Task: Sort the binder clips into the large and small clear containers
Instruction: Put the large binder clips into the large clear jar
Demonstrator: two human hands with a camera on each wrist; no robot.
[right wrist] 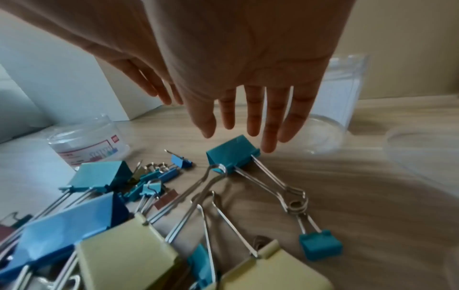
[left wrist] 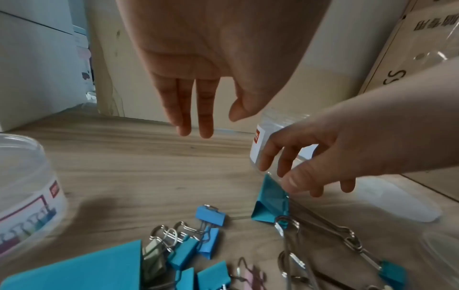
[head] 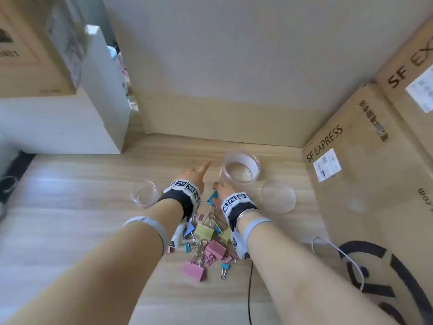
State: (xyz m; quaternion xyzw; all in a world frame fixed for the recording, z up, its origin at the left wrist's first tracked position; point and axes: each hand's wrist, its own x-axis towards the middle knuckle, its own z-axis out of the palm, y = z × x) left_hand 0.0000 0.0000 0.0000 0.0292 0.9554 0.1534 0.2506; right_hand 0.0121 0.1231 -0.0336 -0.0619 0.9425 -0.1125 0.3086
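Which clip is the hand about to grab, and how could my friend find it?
Start at the tall clear container near the cardboard boxes. Just in front of it, below the right hand, lies a large teal clip, apart from the pile.

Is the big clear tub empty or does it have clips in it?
Empty. The head view looks down through the open top of the large clear container to its bare bottom; the binder clips lie piled on the desk.
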